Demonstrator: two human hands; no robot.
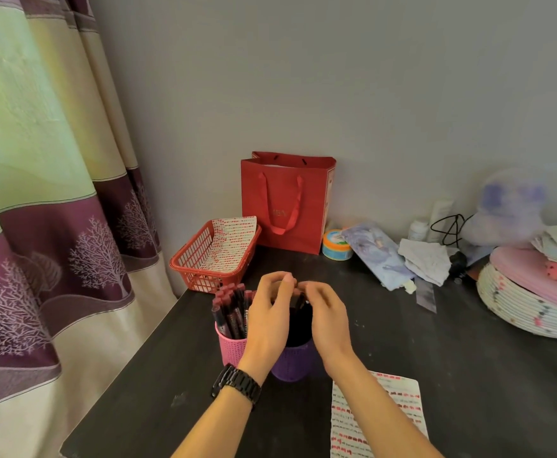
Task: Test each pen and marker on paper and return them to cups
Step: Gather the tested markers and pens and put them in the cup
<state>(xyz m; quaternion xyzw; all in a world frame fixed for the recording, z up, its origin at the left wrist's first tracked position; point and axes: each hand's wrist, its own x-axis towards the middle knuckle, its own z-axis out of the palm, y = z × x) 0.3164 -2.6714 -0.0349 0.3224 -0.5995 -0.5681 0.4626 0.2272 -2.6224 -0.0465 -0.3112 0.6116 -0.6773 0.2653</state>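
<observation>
Hands: left hand [270, 312] and right hand [328, 320] curled together, both apparently pinching one marker [298, 301] over the purple cup [292, 363].
Handling: light, stiff, probably slick; grip mid-barrel.

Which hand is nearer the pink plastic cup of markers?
Left. The left hand is just beside the pink plastic cup; the right hand is over the purple plastic cup.

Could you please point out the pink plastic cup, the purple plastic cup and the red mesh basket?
Pink plastic cup [229, 348], head view, front wall.
Purple plastic cup [292, 365], head view, front wall.
Red mesh basket [193, 247], head view, left side wall.
</observation>
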